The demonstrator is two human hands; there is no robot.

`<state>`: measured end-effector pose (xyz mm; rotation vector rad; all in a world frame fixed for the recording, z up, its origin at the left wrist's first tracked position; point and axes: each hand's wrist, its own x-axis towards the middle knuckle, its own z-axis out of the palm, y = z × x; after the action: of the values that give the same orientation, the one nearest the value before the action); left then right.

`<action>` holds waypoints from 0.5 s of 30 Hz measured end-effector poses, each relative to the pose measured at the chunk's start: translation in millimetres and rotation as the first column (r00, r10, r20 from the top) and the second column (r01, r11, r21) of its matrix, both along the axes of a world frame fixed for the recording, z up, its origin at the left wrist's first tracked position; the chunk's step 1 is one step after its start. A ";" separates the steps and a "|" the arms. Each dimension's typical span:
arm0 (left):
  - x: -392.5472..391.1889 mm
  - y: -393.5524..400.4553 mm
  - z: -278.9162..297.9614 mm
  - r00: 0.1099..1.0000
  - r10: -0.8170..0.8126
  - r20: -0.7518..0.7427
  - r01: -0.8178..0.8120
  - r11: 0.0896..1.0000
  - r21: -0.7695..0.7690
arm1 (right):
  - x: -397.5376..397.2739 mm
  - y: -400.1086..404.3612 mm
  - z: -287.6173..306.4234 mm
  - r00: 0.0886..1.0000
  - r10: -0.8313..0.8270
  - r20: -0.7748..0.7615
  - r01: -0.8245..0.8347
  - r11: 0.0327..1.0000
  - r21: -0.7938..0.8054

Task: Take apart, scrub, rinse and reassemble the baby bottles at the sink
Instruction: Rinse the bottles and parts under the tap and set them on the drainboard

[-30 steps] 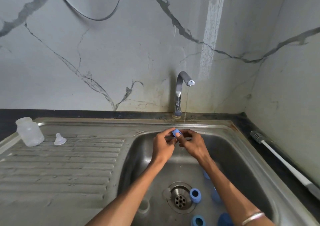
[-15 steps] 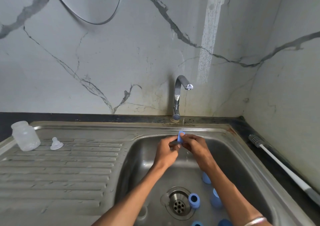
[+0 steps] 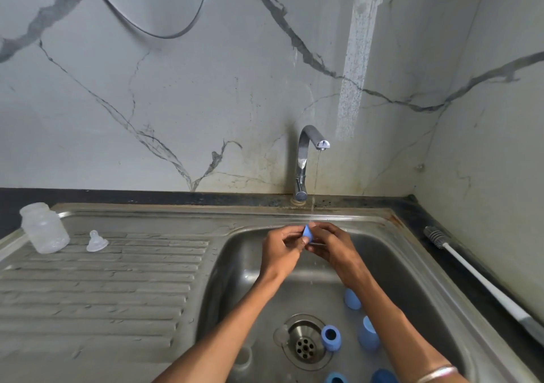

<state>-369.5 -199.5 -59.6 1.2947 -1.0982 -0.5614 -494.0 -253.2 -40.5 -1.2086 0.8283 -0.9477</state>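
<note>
Both hands are meeting over the sink [image 3: 382, 221], right under a thin stream running from the tap [image 3: 306, 153]. The left hand [image 3: 282, 250] and right hand [image 3: 332, 247] are together pinching a small blue bottle part [image 3: 307, 233] between their fingertips. Down in the basin, a blue ring [image 3: 331, 337] is lying beside the drain [image 3: 306, 344], with more blue pieces near it. A clear bottle [image 3: 44, 228] and a clear teat [image 3: 96, 241] are sitting on the draining board. A bottle brush [image 3: 471, 274] is lying along the right edge.
</note>
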 end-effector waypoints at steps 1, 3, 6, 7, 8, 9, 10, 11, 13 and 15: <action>-0.4 0.0 -1.0 0.999 -0.007 0.039 0.007 1.000 0.006 | -0.1 -0.6 -1.2 1.000 -0.024 -0.002 0.024 1.000 -0.009; -1.4 0.2 -2.7 0.996 -0.009 0.092 0.007 1.000 0.020 | -0.1 -1.2 -2.2 1.000 -0.021 -0.007 0.020 0.999 -0.037; -1.0 2.0 -1.6 0.995 0.025 0.096 -0.026 1.000 0.010 | -1.3 0.8 1.1 0.996 0.084 0.006 -0.084 0.996 -0.026; 0.4 2.4 -0.8 0.997 0.037 0.067 -0.038 0.999 0.007 | -2.1 1.3 2.5 0.993 0.117 0.020 -0.117 0.993 -0.006; 2.1 3.6 1.0 0.999 0.044 0.030 -0.045 0.999 0.012 | -2.2 1.6 3.1 0.990 0.135 0.028 -0.135 0.991 0.008; 4.2 3.4 1.8 0.999 0.043 -0.006 -0.043 0.999 0.023 | -2.2 1.4 3.4 0.990 0.138 0.024 -0.138 0.990 0.007; 5.2 3.6 2.4 0.999 0.030 -0.030 -0.029 0.999 0.030 | -2.2 0.9 3.0 0.993 0.121 0.015 -0.121 0.993 -0.001; 5.5 3.1 2.1 0.999 0.015 -0.034 -0.013 0.999 0.033 | -2.2 -0.1 2.0 0.996 0.088 0.007 -0.088 0.996 -0.012; 2.6 3.1 2.2 1.000 -0.014 0.007 0.014 1.000 0.018 | -1.9 -2.5 -0.8 1.000 0.011 -0.006 -0.011 1.000 -0.028; -1.5 3.0 1.2 0.997 -0.021 0.075 0.021 1.000 0.005 | -2.4 -3.7 -2.8 1.000 -0.030 -0.008 0.030 0.999 -0.032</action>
<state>-371.0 -196.5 -58.4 1.3181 -1.1743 -0.5341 -496.4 -256.9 -43.4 -1.2311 0.8433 -0.9836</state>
